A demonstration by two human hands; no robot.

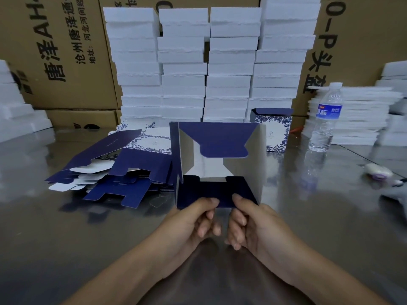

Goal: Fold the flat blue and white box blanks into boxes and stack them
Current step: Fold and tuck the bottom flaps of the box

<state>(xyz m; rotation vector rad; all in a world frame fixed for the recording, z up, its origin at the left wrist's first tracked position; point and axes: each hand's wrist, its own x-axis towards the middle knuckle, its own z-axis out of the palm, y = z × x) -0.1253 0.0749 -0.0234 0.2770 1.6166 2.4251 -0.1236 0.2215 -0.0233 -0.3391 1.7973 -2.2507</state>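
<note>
Both hands, the left hand (193,219) and right hand (248,221), pinch the near flap of a half-formed box (220,164) on the surface (330,216), one finished box (275,128) standing far right, flat blanks (114,170) remaining left.

Straight beyond your grip stand white foam stacks (182,69) against brown cartons (66,51) — off to its right you have a water bottle (326,119), and farther right a small white-and-purple object (378,171) on the steel table (110,249)

My left hand (193,219) and right hand (248,219) pinch the near flap of an opened box (220,164); blanks (114,172) lie left.
</note>
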